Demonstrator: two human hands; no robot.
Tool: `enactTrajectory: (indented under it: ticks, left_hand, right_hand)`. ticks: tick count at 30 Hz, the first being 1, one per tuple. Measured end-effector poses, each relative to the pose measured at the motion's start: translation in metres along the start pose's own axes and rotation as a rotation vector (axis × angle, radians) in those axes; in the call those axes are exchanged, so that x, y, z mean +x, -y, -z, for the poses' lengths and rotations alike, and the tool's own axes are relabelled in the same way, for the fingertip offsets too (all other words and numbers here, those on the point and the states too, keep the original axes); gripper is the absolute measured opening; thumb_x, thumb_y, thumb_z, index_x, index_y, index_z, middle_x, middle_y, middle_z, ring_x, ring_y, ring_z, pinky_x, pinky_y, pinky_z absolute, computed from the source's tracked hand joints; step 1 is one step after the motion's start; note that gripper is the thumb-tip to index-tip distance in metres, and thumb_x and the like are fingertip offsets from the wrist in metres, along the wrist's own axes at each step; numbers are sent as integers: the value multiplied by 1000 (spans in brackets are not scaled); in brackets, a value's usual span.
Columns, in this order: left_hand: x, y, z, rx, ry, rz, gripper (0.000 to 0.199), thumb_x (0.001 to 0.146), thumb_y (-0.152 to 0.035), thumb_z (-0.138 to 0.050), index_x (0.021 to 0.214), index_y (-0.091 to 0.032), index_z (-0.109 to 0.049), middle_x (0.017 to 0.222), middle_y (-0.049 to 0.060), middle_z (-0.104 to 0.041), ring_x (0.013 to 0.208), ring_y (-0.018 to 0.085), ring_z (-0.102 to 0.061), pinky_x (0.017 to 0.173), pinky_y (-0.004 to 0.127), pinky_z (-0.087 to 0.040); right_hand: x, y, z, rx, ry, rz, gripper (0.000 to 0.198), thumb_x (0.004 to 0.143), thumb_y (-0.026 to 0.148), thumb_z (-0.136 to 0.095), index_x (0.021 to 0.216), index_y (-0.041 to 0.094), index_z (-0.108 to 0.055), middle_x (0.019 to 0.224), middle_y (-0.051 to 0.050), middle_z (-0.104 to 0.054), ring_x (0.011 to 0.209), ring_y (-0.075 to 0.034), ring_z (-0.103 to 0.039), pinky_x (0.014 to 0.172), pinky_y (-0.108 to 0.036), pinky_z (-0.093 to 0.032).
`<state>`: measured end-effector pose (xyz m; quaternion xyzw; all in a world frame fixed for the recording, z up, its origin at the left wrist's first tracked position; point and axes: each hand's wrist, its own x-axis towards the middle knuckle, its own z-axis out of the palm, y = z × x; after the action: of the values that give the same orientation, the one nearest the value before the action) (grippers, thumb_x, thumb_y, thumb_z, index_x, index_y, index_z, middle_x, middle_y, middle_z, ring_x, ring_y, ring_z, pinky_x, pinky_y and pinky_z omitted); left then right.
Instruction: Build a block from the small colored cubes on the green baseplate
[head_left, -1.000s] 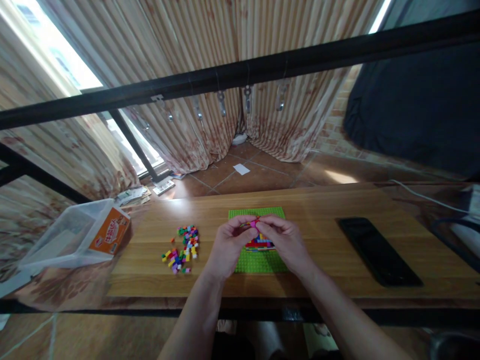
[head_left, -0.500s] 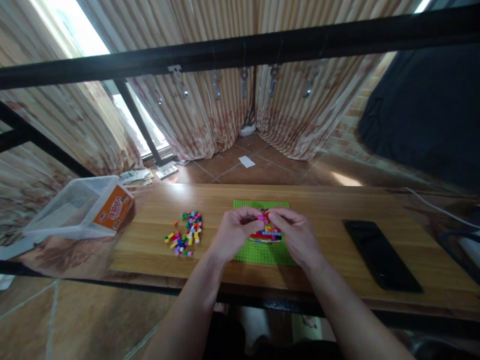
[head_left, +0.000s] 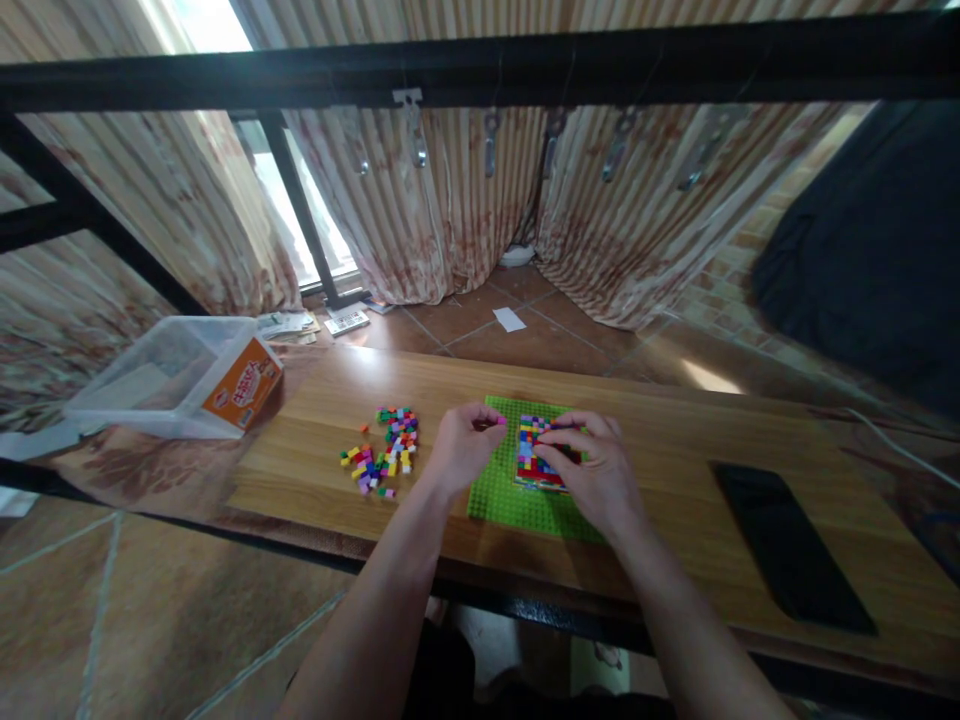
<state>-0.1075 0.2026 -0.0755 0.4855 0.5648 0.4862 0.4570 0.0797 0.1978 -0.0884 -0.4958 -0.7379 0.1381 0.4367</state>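
My left hand (head_left: 469,445) pinches a small pink brick (head_left: 501,421) between thumb and forefinger, just left of the brick build. Over the build's right side is my right hand (head_left: 600,465), its thumb and forefinger closed on a small red brick (head_left: 537,439) at the top surface. The build (head_left: 526,462) is a low block of many-coloured bricks with a mixed top and red along its near side. It sits on a green studded baseplate (head_left: 499,508). My right fingers hide part of the build's right half.
Loose coloured bricks (head_left: 390,460) lie scattered on the wooden table (head_left: 300,440) to the left. A clear plastic bin (head_left: 172,380) with an orange label stands beyond the left end. On the right lies a black phone (head_left: 791,545). A black metal bar (head_left: 480,75) crosses beyond the table.
My hands have moved apart; the left drew off to the left with the pink brick, the right stayed over the build with the red one. The baseplate looks turned slightly as the view shifted.
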Motion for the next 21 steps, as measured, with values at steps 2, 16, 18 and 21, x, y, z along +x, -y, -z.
enactTrajectory:
  ticks: [2, 16, 18, 21]
  left_hand:
    - [-1, -1, -3, 5, 23, 9, 4, 67, -18, -66, 68, -14, -68, 60, -2, -61, 57, 10, -52, 55, 21, -37]
    - [-6, -9, -6, 64, 142, 20, 7, 71, -10, -62, 69, -14, -68, 62, -3, -61, 60, 10, -51, 60, 22, -38]
    - [-6, -9, -7, 80, 146, 13, 7, 72, -9, -63, 69, -13, -68, 62, -4, -61, 60, 10, -51, 60, 22, -38]
    - [-6, -9, -10, 67, 154, 24, 7, 72, -8, -63, 69, -13, -68, 62, -4, -61, 60, 9, -51, 59, 21, -37]
  right_hand:
    - [1, 1, -1, -6, 9, 3, 8, 80, 35, -74, 77, 29, -78, 96, -5, -68, 99, -26, -57, 87, -45, -46]
    - [1, -5, 2, 27, 85, 3, 9, 79, 36, -75, 75, 28, -76, 102, -4, -66, 102, -26, -57, 89, -44, -44]
    - [2, -5, 1, 34, 79, -5, 11, 79, 37, -74, 74, 27, -75, 102, -5, -66, 102, -26, -56, 90, -44, -44]
    - [3, -6, -2, 43, 68, -26, 13, 77, 38, -75, 72, 26, -73, 102, -5, -66, 102, -26, -57, 91, -45, -44]
